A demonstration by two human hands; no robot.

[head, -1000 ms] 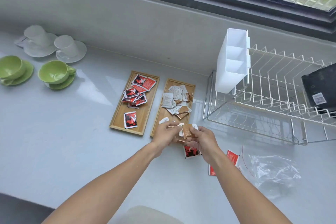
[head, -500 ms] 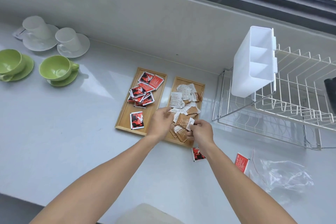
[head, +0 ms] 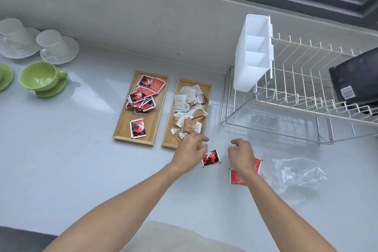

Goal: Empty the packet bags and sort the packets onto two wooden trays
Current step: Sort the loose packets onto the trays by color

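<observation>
Both hands empty. Left hand (head: 190, 152) hovers over the near end of the right tray (head: 206, 86), fingers loosely spread, nothing pinched. Right hand (head: 241, 155) is just beside it, fingers curled, also holding nothing I can see.

Two red packets are left on the counter (head: 61, 159):
- red-and-black packet (head: 211, 158) lies flat between the hands, its left edge tucked under the left hand's fingers
- plain red packet (head: 235, 177) is partly under the right wrist, just beside the clear bag (head: 294, 174)

Bag looks flattened and empty, though folds could hide something.

Trays: left tray (head: 124, 131) holds the red packets, mostly piled at the far end, one lying alone near the front. Right tray holds the white and brown ones, heaped down its length.

Likely step: pick up the two strays and move them to the left tray.

How I'd do it:
- left hand takes the red-and-black one, it's already there
- packets lie flat on a smooth top, so slide to lift an edge, then pinch
- cross over the right tray high enough not to drag the loose brown heap
- drop into the bare middle of the left tray, not on the far pile
- right hand backs off the plain red one before grabbing it
- shake out the bag to confirm it's empty
</observation>
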